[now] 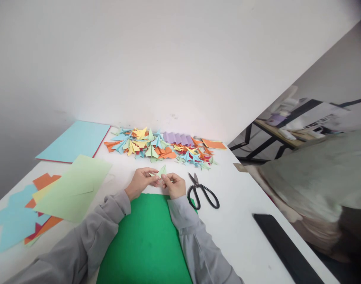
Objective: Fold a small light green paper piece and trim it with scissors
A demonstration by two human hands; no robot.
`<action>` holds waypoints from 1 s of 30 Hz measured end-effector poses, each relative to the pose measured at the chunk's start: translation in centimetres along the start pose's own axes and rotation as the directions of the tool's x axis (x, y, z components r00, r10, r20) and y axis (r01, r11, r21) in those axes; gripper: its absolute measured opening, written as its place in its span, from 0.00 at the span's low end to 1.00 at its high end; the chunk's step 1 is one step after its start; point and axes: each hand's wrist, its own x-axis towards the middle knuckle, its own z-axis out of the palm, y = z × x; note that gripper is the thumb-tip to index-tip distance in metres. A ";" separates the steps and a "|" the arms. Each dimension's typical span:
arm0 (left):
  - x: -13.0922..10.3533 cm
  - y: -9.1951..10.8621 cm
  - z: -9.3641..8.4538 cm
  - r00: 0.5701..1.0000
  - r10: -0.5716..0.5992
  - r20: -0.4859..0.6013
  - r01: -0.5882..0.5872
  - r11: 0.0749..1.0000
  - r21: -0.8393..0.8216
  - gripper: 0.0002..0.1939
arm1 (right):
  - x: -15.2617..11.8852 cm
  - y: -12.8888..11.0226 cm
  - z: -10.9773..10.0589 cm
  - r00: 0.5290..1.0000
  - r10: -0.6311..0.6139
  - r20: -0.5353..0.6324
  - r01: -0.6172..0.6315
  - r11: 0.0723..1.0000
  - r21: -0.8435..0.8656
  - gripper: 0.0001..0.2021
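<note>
Now, in the head view, you hold a little pale green folded paper (161, 170) in both hands, with your left hand (141, 182) pinching its left side and your right hand (174, 185) pinching its lower right. It has one sharp tip sticking up and a thin point going left, but your hands hide some of it. It is over the white table (236, 236), between the bright green sheet (147, 240) and the heap of colorful paper planes (152, 150).
</note>
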 end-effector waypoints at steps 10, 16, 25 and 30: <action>0.1 0.0 0.0 1.000 0.023 -0.021 -0.021 0.997 0.080 0.19 | 0.0 0.0 0.0 0.986 0.104 0.130 -0.113 0.992 0.065 0.14; 0.0 -0.1 -0.1 0.999 0.019 -0.032 -0.018 1.000 0.022 0.21 | 0.3 0.3 0.0 0.991 0.119 0.055 -0.123 0.989 0.081 0.17; 0.1 0.0 -0.2 0.999 0.032 -0.039 -0.031 0.999 0.006 0.18 | 0.3 0.4 -0.1 0.990 0.142 -0.007 -0.141 0.984 0.112 0.18; 0.3 -0.2 -0.4 0.998 -0.011 -0.068 0.006 0.997 -0.076 0.17 | 0.5 0.5 0.0 0.979 0.203 -0.005 -0.200 0.966 0.165 0.16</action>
